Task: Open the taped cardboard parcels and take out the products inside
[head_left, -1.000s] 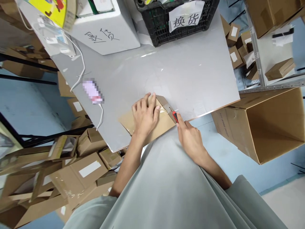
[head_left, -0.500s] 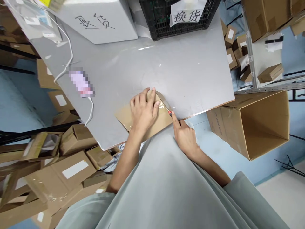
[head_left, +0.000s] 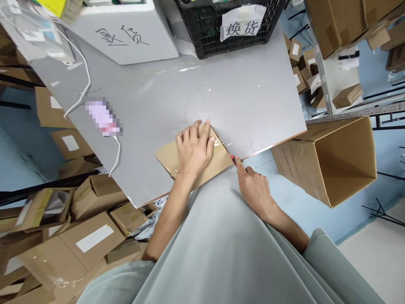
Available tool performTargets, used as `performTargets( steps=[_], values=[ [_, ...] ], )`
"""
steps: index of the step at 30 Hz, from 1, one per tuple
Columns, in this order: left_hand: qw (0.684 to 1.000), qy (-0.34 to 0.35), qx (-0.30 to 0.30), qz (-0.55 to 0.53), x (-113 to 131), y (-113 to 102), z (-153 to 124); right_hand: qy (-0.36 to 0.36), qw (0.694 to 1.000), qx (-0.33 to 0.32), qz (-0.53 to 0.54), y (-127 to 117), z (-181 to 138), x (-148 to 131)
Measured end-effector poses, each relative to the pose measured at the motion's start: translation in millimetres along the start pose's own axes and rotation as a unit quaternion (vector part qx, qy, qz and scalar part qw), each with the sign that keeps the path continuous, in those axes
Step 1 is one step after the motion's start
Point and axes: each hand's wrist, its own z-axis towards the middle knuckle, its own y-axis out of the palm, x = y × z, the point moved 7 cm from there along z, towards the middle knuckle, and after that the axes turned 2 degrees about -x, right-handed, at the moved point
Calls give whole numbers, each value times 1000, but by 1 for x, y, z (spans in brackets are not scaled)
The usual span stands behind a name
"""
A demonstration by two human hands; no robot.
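Note:
A brown cardboard box point(head_left: 218, 162) lies at the front edge of the grey table, with shiny clear tape on its top near the right side. Pressed flat on the box, my left hand point(head_left: 194, 150) has its fingers stretched out. My right hand point(head_left: 255, 188) is wrapped round a small red-handled knife point(head_left: 233, 160), the index finger lying along it. The knife's thin tip meets the right edge of the box. Most of its handle is hidden inside my fist.
On the grey table point(head_left: 152, 101) stand a white foam box point(head_left: 139, 42) and a black crate point(head_left: 234, 46) at the back. A phone point(head_left: 103, 116) with a white cable lies left. Many cartons point(head_left: 72, 245) are piled at lower left; a large open carton point(head_left: 294, 164) sits right.
My right hand has drawn the knife along the box's right edge, a little toward me and right. My left hand stays on the box. The whole view has shifted slightly.

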Motion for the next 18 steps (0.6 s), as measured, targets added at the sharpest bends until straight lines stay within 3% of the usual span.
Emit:
performTargets(
  steps=[6,11,18],
  values=[
    [1000,0,-3,-3,3,-2,-1,-11,999,43,29,-21,22,-7],
    [1000,-1,-1,23,4,-3,0,-27,999,22,40,-21,44,-13],
    [1000,-3,2,30,0,0,0,-49,997,6,53,-25,45,-13]
  ],
)
